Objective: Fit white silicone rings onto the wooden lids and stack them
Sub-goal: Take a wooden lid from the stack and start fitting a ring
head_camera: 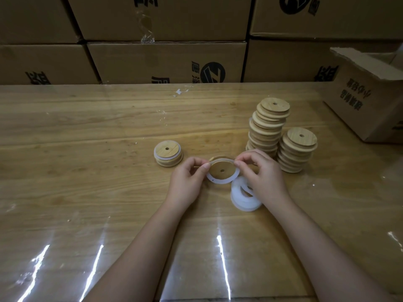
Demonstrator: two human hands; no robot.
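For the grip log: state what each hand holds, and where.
The left hand and right hand each pinch the white silicone ring at its upper edge, one on each side, around a wooden lid.

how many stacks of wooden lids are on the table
3: a tall leaning stack behind the right hand, a shorter stack to its right, a low ringed stack beyond the left hand. One more lid is held.
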